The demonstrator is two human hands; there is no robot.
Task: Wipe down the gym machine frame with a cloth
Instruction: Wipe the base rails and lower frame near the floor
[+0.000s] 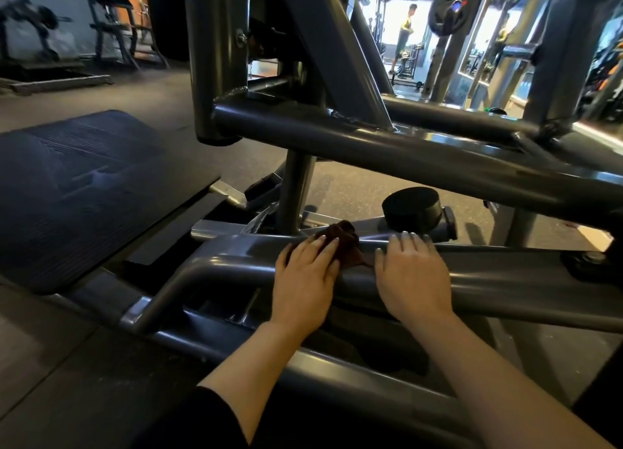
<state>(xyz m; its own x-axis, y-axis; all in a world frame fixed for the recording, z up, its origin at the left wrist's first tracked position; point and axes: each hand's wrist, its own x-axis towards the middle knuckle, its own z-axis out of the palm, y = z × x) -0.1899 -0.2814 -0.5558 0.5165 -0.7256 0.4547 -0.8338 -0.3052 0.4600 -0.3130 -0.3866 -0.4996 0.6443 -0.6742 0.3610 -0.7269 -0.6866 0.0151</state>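
Observation:
A dark grey tubular gym machine frame [505,276] fills the view, with a low horizontal bar running left to right in front of me. A small dark brown cloth [347,243] lies bunched on top of that bar. My left hand [305,280] presses flat on the cloth's left part, fingers straight. My right hand [411,276] rests on the bare bar just right of the cloth, fingers laid over the tube's top, touching the cloth's edge at most.
A ribbed black foot plate [84,185] slopes at the left. A black round rubber stopper [412,208] sits just behind the bar. Thick upper frame tubes [387,145] cross overhead. Other machines, a weight plate [446,10] and a person [404,34] are far back.

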